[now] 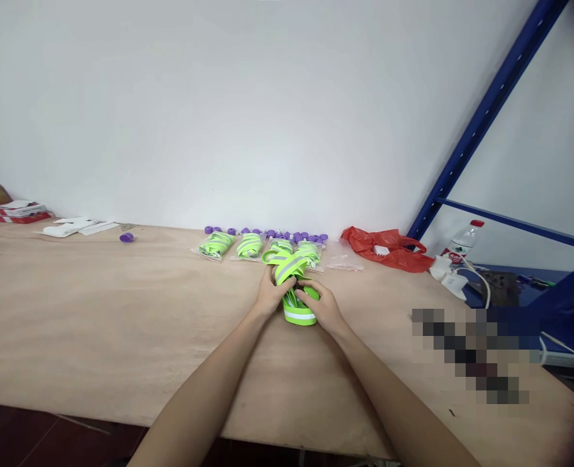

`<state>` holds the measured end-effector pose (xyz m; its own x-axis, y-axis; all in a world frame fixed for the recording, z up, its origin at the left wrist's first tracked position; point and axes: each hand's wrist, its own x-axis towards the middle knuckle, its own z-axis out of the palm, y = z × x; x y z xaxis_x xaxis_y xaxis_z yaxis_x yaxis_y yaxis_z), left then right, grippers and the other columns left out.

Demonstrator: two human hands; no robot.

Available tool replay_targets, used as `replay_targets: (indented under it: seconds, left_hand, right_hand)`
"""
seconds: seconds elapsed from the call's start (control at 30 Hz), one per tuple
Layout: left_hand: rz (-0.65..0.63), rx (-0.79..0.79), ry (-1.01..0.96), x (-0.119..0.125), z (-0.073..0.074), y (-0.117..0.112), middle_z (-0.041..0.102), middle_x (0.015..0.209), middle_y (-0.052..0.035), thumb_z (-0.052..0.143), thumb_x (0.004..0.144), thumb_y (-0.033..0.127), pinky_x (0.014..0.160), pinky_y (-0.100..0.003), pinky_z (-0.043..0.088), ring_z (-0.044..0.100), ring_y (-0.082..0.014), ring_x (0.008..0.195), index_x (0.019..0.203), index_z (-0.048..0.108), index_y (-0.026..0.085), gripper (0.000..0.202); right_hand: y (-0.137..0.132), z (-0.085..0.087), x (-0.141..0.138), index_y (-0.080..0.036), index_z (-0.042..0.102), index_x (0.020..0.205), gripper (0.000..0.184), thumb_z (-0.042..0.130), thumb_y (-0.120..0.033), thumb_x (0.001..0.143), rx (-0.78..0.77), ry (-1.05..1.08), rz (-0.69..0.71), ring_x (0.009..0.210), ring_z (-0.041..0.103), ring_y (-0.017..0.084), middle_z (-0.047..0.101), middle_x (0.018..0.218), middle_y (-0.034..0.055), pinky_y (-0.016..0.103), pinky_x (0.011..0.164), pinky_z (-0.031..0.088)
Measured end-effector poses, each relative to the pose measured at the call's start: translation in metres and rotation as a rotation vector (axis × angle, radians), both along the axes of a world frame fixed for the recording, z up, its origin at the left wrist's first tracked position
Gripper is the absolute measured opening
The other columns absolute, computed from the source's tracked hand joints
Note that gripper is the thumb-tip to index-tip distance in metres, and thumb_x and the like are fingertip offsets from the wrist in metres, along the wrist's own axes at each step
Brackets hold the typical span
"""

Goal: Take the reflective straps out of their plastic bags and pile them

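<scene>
Between my hands is a bundle of neon green reflective strap (300,316) with silver stripes, looped and folded over itself at the middle of the table. My left hand (270,293) is closed around its left side, thumb over the top. From the right, my right hand (323,305) grips the strap, its fingers near a small black part, perhaps a buckle, in the middle. Just behind stand several clear bags of folded green strap, such as the left one (216,246). The bundle partly hides the nearer bags.
Purple rolled pieces (304,237) line the wall behind the bags. A flat clear bag (345,259) and a red plastic bag (384,248) lie to the right, near a bottle (463,241) and blue rack (486,110). White gloves (80,226) lie at the left.
</scene>
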<state>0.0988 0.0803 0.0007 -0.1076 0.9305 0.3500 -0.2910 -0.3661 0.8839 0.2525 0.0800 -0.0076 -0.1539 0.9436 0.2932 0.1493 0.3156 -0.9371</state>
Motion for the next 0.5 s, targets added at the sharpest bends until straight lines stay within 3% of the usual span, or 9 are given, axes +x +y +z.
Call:
replay_targets:
  seconds: [0.17, 0.33, 0.5]
  left_hand:
    - [0.114, -0.025, -0.006, -0.005, 0.0, 0.004, 0.067, 0.119, -0.011, 0.08, 0.069, 0.032, 0.092, -0.035, 0.049, 0.063, -0.026, 0.11, 0.116, 0.055, 0.018, 0.056]
    - [0.089, -0.121, -0.17, -0.009, -0.004, 0.008, 0.069, 0.114, -0.0087, 0.079, 0.07, 0.038, 0.089, -0.034, 0.05, 0.065, -0.0251, 0.105, 0.114, 0.059, 0.019, 0.052]
    - [0.051, -0.177, -0.315, -0.013, -0.01, 0.013, 0.072, 0.105, -0.0054, 0.077, 0.072, 0.04, 0.082, -0.031, 0.051, 0.067, -0.0221, 0.094, 0.105, 0.066, 0.018, 0.041]
  right_hand:
    - [0.001, -0.004, -0.001, -0.021, 0.071, 0.11, 0.043, 0.076, -0.036, 0.071, 0.053, -0.059, 0.034, 0.112, 0.062, 0.027, 0.07, 0.118, 0.0083, 0.042, 0.099, 0.047]
    - [0.0, -0.005, 0.001, -0.022, 0.068, 0.116, 0.044, 0.074, -0.032, 0.074, 0.088, -0.045, 0.121, 0.116, 0.061, 0.026, 0.068, 0.122, 0.0073, 0.04, 0.1, 0.046]
    - [-0.001, -0.008, 0.001, -0.021, 0.07, 0.11, 0.039, 0.072, -0.038, 0.076, 0.033, 0.064, 0.189, 0.098, 0.064, 0.024, 0.071, 0.109, 0.0067, 0.035, 0.085, 0.051]
